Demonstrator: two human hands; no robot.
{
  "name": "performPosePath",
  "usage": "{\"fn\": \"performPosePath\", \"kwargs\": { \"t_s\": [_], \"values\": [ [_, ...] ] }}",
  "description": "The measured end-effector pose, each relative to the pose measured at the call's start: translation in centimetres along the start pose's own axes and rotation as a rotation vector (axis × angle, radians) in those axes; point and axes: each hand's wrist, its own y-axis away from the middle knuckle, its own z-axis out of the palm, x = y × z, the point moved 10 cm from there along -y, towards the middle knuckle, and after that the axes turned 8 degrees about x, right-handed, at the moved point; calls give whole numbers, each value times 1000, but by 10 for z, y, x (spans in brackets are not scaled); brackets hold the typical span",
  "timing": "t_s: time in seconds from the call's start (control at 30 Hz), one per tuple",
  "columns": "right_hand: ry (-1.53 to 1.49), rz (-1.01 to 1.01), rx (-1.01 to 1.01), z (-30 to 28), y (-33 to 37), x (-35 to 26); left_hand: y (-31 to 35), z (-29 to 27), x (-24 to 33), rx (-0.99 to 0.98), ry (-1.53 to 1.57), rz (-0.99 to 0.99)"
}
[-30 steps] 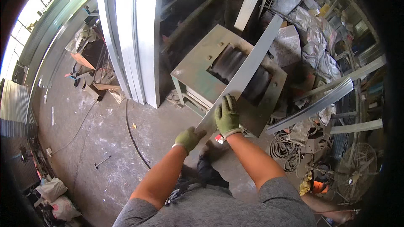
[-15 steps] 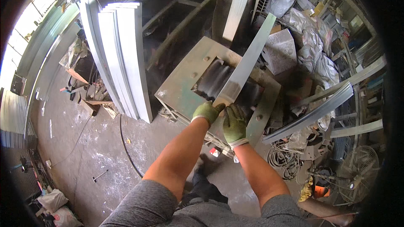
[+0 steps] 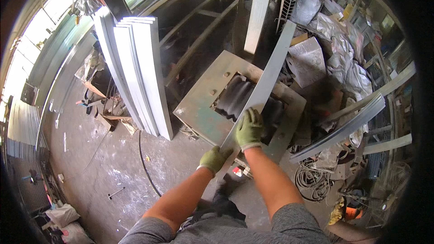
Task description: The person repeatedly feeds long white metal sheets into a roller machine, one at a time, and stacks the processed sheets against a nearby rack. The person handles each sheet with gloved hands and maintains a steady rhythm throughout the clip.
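A long, pale metal strip (image 3: 267,76) slants across a worn green-grey machine (image 3: 199,108), its near end sticking out past the machine's front edge toward me. Dark, ridged rollers (image 3: 234,97) show in the machine's opening, on both sides of the strip. My left hand (image 3: 214,159), in a green work glove, is closed on the strip's left edge close to the near end. Farther up, my gloved right hand (image 3: 249,130) lies over the strip with its fingers bent at the edge; the palm is hidden.
Tall white metal panels (image 3: 143,77) stand at the left. Bent metal strips (image 3: 343,129) jut in from the right, above coiled cable (image 3: 312,178). A pale box (image 3: 307,61) and silvery sacks (image 3: 346,68) lie behind the machine. A black cable (image 3: 147,167) crosses the floor.
The strip has come nearer to me, past the machine's front edge. My left hand has moved down and left with its end; my right hand now lies higher on the strip.
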Motion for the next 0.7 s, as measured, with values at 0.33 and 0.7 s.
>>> {"fn": "performPosePath", "kwargs": {
  "t_s": [0.33,0.7],
  "values": [
    [316,-40,-162,43,-58,56,-58,-19,85,-100,-85,188],
    [299,-48,-232,12,-5,10,7,-9,38,-135,5,99]
  ]
}}
